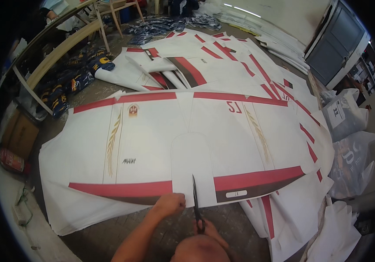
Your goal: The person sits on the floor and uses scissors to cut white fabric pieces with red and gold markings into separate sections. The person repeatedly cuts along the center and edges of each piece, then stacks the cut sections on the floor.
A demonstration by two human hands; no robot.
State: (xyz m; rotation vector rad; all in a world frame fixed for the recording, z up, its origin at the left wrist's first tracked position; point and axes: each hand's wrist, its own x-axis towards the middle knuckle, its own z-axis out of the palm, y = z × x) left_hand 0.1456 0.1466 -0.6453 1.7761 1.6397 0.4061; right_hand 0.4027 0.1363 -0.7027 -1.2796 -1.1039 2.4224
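A large white printed sheet (152,126) with red bands and gold wheat-ear motifs spreads out before me. My left hand (173,204) is closed on its near edge, pinching it just left of the middle. Black scissors (195,196) point away from me at the white gap between the two lower red bands. Their blades lie at the near edge, reaching in over the sheet, and the handles hang beyond it. My right hand (211,231) grips those handles, its fingers partly hidden below. Faint outlines of garment pieces run across the sheet.
More printed sheets (222,56) are heaped behind and to the right. Filled plastic bags (351,161) stand at the right, near a grey door (336,43). A wooden bench (60,52) and dark bundled garments (78,78) are at the left, with a cardboard box (19,133) closer.
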